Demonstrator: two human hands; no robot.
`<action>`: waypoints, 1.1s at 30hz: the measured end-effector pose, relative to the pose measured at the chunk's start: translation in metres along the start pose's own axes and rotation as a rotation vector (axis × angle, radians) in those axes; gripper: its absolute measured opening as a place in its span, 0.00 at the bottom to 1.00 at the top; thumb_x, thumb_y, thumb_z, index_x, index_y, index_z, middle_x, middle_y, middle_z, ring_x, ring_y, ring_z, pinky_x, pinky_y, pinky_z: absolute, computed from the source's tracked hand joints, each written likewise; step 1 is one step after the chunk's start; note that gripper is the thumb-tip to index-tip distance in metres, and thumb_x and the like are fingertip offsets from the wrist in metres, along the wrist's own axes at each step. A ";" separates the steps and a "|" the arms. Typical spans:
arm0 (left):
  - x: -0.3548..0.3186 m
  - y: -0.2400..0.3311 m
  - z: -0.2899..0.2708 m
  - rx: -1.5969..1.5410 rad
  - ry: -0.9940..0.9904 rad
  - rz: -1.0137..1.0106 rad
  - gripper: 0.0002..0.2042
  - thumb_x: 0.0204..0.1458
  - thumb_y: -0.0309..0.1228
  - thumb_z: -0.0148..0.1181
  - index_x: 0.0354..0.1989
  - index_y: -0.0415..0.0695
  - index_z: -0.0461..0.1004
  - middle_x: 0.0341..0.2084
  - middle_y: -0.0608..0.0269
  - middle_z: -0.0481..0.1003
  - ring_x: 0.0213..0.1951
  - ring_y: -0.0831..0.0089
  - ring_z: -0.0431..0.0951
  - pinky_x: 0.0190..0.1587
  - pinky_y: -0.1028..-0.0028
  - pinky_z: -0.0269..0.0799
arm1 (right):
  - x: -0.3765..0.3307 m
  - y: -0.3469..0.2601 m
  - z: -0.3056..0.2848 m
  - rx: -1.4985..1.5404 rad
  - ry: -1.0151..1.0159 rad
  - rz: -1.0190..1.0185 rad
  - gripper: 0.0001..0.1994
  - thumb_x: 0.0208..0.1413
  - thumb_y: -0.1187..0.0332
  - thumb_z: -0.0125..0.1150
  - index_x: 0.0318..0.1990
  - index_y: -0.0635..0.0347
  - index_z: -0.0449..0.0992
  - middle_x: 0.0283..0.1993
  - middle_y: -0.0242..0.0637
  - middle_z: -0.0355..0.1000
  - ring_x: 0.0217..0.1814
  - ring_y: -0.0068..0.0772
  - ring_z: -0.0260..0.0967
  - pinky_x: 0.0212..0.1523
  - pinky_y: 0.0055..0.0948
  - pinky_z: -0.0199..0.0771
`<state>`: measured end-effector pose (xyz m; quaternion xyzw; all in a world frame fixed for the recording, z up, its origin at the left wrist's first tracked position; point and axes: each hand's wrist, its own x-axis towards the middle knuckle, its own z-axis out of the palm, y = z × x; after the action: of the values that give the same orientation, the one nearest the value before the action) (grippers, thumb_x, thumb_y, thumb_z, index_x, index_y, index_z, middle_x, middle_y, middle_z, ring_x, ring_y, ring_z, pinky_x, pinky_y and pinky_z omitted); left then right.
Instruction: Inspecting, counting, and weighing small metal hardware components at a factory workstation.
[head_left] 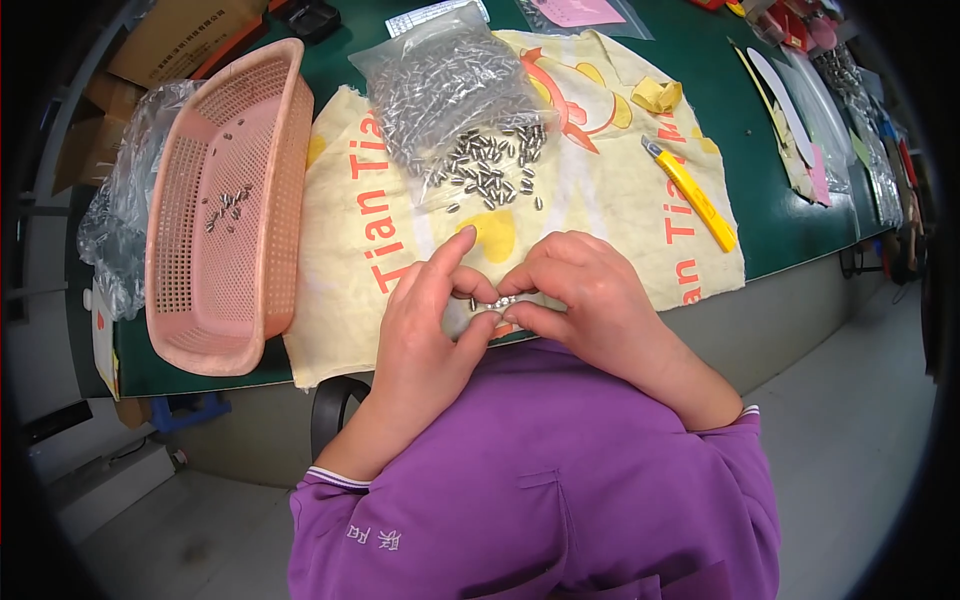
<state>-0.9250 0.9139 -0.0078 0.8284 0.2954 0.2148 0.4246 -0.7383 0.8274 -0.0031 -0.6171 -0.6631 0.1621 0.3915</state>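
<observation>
Close to the table's front edge, my left hand (pixel 422 315) and my right hand (pixel 592 295) meet, thumbs and forefingers pinched together. Between their fingertips is a small shiny metal piece (pixel 505 301), partly hidden, so its exact kind cannot be made out. Under the left fingertips a small dark metal pin (pixel 473 304) shows. Just beyond the hands, a loose heap of small bullet-shaped metal pins (pixel 488 180) lies on a cream printed cloth (pixel 345 230). They spread from the mouth of a clear plastic bag (pixel 440 85) full of such pins.
A pink plastic basket (pixel 278 230) with several pins inside stands at the left. On the cloth's right side lie a yellow box cutter (pixel 690 195) and a crumpled yellow scrap (pixel 657 96). Cardboard boxes (pixel 175 40) and clear plastic wrap (pixel 125 220) crowd the far left.
</observation>
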 end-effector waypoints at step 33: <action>0.010 0.028 0.001 0.270 0.024 0.192 0.17 0.42 0.20 0.70 0.42 0.40 0.75 0.50 0.54 0.70 0.51 0.55 0.70 0.51 0.62 0.69 | -0.018 0.016 -0.079 -0.553 0.382 0.261 0.16 0.49 0.70 0.70 0.47 0.57 0.80 0.44 0.38 0.73 0.46 0.43 0.70 0.48 0.39 0.71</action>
<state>-0.9082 0.9069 0.0159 0.8998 0.2463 0.2224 0.2833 -0.6717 0.7920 0.0300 -0.7983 -0.5123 -0.0932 0.3027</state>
